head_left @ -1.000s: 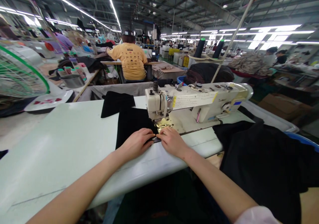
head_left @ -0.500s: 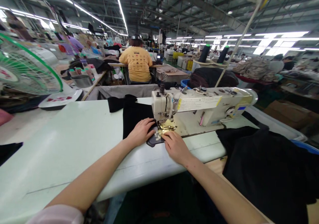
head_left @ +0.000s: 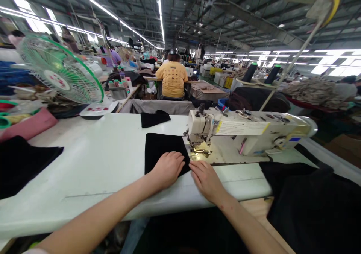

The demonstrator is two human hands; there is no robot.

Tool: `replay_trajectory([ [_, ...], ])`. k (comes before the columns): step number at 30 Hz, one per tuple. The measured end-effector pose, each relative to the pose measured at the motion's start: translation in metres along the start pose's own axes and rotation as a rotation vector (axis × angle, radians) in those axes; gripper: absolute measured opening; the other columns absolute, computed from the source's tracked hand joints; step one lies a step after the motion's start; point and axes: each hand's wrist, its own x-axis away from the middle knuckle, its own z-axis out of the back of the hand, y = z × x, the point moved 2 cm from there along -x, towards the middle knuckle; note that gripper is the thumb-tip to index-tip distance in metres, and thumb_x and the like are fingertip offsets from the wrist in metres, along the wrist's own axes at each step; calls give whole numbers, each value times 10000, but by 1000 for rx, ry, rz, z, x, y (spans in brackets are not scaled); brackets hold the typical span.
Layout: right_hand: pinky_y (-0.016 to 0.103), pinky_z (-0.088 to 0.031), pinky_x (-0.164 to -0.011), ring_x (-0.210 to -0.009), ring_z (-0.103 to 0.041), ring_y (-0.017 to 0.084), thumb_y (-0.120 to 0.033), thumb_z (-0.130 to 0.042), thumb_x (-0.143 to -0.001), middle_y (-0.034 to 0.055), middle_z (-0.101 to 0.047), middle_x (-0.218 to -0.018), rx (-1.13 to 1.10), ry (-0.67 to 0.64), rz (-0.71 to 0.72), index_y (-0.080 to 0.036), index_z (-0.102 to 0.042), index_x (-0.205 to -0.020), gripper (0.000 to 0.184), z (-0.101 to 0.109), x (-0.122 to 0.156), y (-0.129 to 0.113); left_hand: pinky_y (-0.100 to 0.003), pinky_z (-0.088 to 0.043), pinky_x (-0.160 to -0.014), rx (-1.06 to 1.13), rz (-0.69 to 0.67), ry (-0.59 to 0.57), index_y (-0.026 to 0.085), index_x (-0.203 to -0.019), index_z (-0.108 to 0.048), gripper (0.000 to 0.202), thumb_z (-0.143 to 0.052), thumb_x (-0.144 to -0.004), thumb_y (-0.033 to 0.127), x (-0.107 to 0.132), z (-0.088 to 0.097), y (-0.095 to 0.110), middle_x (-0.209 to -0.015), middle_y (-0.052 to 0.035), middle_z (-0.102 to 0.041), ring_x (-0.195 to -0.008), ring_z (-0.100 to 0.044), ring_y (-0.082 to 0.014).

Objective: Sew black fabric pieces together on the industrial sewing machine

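Observation:
A black fabric piece (head_left: 160,148) lies flat on the pale table, its right edge against the sewing machine's needle plate. My left hand (head_left: 169,167) rests on its lower right part, fingers together and bent over the cloth near the edge. At the cloth's right corner my right hand (head_left: 205,178) has its fingertips closed on the edge; the thumb is partly hidden. Just beyond the hands stands the sewing machine (head_left: 248,128), with its lit presser foot (head_left: 201,151) right of the cloth. A smaller black cloth piece (head_left: 154,119) lies behind.
More black cloth (head_left: 316,205) is heaped at the right, and another black piece (head_left: 25,167) lies at the left. A green-rimmed fan (head_left: 60,75) stands at the back left. Thread cones (head_left: 249,72) rise behind the machine. A person in a yellow shirt (head_left: 172,79) sits ahead.
The black fabric has come out from the presser foot area toward me and now lies apart from the smaller piece. Both hands moved nearer with it. The view has shifted left.

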Motion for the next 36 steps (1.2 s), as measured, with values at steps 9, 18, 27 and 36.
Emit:
replay_trajectory([
  [9, 478, -535, -966, -1096, -618, 260, -130, -477, -959, 101, -692, -1231, -34, 43, 34, -185, -648, -1262, 353, -4, 1, 0, -460, -404, -1061, -9, 63, -35, 267, -1274, -613, 417, -474, -962, 506, -82, -15, -72, -1380, -79, -611, -1272, -538, -275],
  [18, 450, -571, -939, -1085, -654, 259, -112, -507, -902, 78, -714, -1211, -26, 149, 53, -219, -666, -1232, 381, -13, 3, 5, -518, -491, -974, -71, 462, 62, 161, -1239, -588, 371, -585, -943, 385, -126, 14, -163, -1291, -117, -596, -1154, -591, -270],
  [27, 465, -580, -925, -1066, -664, 260, -106, -500, -910, 77, -716, -1202, -31, 126, 44, -231, -650, -1265, 406, -11, 1, 6, -429, -547, -879, 13, 349, 32, 157, -1104, -640, 265, -583, -950, 365, -127, 13, -191, -1110, -82, -668, -983, -651, -206],
  [36, 451, -590, -920, -1084, -660, 263, -100, -492, -908, 91, -715, -1206, -35, 111, 22, -202, -663, -1222, 372, -8, -2, 6, -511, -444, -1047, 109, 101, 27, 178, -1188, -638, 306, -561, -961, 368, -167, -22, -188, -1325, -110, -611, -1222, -570, -255],
])
